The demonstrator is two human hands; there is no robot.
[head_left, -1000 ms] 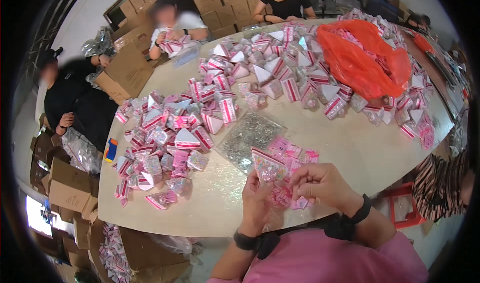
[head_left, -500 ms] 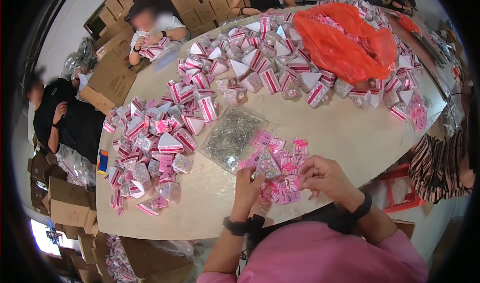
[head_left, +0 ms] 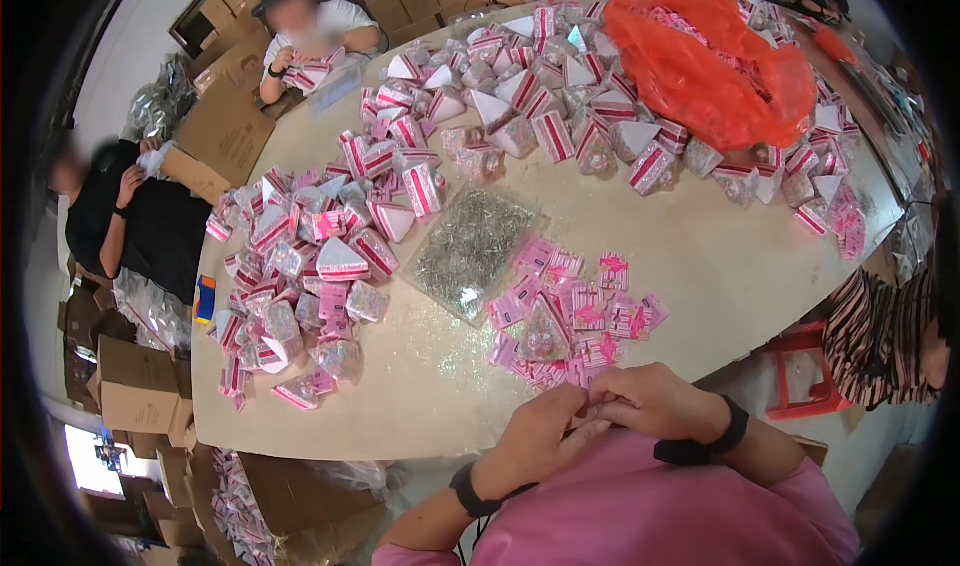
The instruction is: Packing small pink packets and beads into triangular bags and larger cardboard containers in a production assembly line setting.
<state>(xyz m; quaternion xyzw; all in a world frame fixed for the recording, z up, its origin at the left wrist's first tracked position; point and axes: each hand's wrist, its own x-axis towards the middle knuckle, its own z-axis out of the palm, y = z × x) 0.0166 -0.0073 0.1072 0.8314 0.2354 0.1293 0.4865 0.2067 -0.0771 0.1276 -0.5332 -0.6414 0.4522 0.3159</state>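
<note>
Close to my body at the table's near edge, my left hand [head_left: 540,428] and my right hand [head_left: 652,403] meet with their fingertips pinched together. Whatever small thing they hold is hidden by the fingers. Just beyond them lies a loose spread of pink printed cards [head_left: 622,316]. On top of these cards rests a clear triangular bag of pale beads [head_left: 545,331]. Past the cards, a shallow clear tray [head_left: 425,284] is filled with a tangle of thin silvery metal pieces, perhaps pins.
A heap of bagged cake-slice-shaped packs [head_left: 345,258] covers the table's left side; another heap [head_left: 550,136] runs along the far side. An orange-red plastic bag [head_left: 740,116] lies there. Other people sit around the table. Cardboard boxes [head_left: 225,141] and a red stool [head_left: 800,376] stand nearby.
Both hands have drawn back from the cards toward my body and come together. The triangular bead bag now lies free on the cards. The view has shifted slightly.
</note>
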